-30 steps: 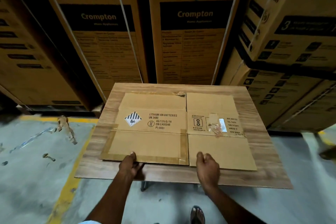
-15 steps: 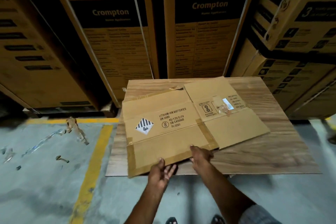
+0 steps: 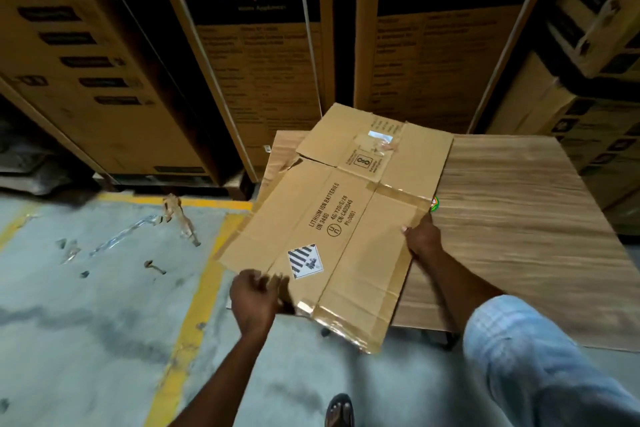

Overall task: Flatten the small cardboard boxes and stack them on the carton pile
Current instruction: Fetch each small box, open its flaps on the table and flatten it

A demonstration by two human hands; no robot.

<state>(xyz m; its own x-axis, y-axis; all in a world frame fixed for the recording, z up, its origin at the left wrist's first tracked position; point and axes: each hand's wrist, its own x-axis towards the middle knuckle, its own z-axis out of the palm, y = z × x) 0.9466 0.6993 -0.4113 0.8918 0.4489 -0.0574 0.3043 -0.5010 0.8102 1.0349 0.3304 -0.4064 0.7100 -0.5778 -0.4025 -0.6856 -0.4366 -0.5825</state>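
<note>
— Two hands on the flattened box; left hand grips the near corner, right hand pinches the taped right edge; box tilted, part over the wooden table, part over the floor.
— Handling?
— Judged light; stiff within panels, hinging at creases; tape likely slick; take opposite edges on bare cardboard, clear of fold lines.

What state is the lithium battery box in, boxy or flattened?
Flattened. The lithium battery box is one flat sheet, flaps spread level with its panels, partly over the wooden table; left hand and right hand grip its edges.
</note>
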